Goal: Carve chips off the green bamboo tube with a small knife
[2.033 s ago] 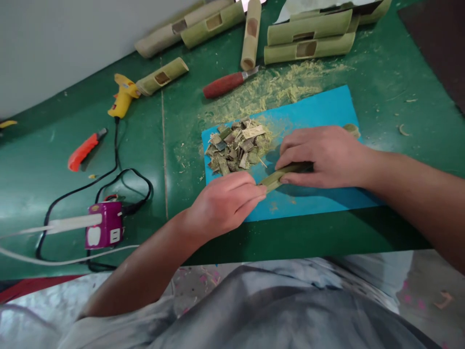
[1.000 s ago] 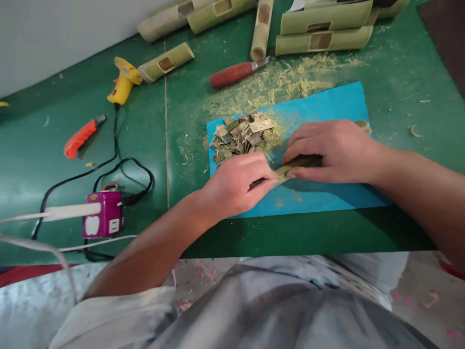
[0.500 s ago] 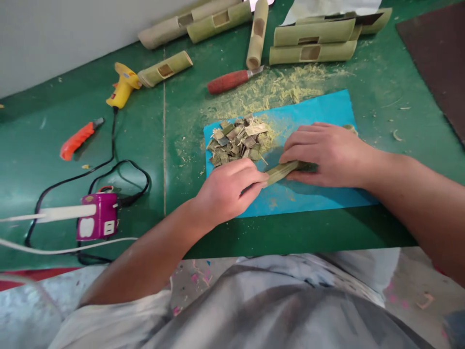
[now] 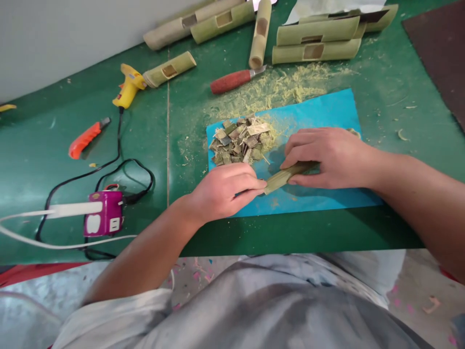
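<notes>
A flat greenish strip of bamboo (image 4: pixel 279 180) is held low over the blue sheet (image 4: pixel 327 109), slanting up to the right. My left hand (image 4: pixel 227 190) pinches its left end between thumb and fingers. My right hand (image 4: pixel 319 157) grips the strip farther along, fingers over the top and thumb below, hiding its right part. Just above my left hand lies a heap of small bamboo chips (image 4: pixel 240 140) with pale shavings at its edge.
A red-handled knife (image 4: pixel 230 81) and cut bamboo tubes (image 4: pixel 316 52) lie at the back. On the left are a yellow glue gun (image 4: pixel 129 87) against a short tube (image 4: pixel 170 69), an orange utility knife (image 4: pixel 87 140), and a purple power adapter (image 4: pixel 104 213) with cables.
My left hand has shifted slightly left, and more of the strip's left end shows, its broad face turned up. The whole view has moved a little.
</notes>
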Demonstrator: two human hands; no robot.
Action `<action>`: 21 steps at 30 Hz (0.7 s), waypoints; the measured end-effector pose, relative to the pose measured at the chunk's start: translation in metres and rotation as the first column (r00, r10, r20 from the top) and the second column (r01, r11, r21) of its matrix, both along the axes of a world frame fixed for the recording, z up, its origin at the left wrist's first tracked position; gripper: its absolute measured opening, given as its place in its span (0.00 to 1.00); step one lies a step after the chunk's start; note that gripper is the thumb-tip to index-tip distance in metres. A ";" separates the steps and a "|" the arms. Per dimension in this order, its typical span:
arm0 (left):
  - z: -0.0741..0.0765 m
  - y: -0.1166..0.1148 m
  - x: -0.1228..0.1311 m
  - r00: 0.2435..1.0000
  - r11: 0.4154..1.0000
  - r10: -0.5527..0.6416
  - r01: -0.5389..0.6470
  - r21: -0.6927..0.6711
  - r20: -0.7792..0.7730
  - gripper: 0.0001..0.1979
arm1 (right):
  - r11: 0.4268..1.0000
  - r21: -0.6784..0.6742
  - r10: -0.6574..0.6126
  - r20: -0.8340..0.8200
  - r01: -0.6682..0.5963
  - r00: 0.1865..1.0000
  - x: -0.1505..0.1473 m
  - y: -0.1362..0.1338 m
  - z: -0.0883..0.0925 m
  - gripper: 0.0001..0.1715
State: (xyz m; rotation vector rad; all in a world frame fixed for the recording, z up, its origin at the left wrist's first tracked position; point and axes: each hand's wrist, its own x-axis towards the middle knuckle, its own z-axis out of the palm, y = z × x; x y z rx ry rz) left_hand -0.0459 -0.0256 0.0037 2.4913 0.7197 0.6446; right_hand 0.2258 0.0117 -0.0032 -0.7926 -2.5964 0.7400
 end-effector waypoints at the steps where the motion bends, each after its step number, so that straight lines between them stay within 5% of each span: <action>1: -0.001 0.001 0.001 1.000 1.000 -0.015 0.015 0.005 0.017 0.05 | 1.000 -0.009 -0.004 -0.001 0.004 1.000 0.000 0.000 0.000 0.12; 21: 0.008 -0.001 0.006 0.993 0.999 -0.031 0.034 0.026 -0.114 0.09 | 0.999 -0.013 -0.039 -0.006 0.039 0.999 -0.002 -0.002 0.001 0.11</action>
